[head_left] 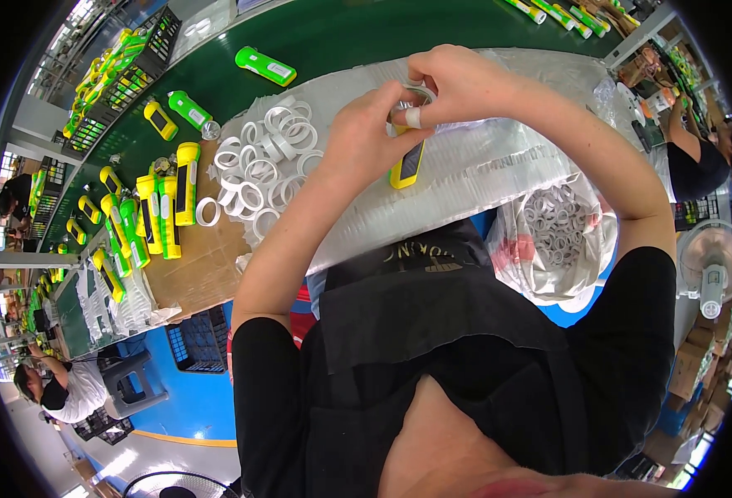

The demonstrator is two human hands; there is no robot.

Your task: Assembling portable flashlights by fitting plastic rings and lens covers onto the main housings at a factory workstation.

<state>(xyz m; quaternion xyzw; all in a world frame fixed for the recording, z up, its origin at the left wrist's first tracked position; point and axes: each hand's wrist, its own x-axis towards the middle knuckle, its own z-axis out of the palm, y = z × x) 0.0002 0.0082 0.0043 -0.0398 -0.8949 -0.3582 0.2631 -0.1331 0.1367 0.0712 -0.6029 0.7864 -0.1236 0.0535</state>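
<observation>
Torch (pixel 407 166), yellow, long axis running away from the person; left hand (pixel 366 137) and right hand (pixel 457 83) pinch its far end.

a: what sort of place is this?
b: a factory assembly line. a long green workbench (pixel 332 33) carries rows of yellow and green flashlights (pixel 154 207), a heap of white plastic rings (pixel 262 162) and black crates (pixel 137 62).
a: anything else?
b: another worker (pixel 58 386) sits nearby, beside cardboard boxes (pixel 694 365) and a fan (pixel 709 257).
</observation>
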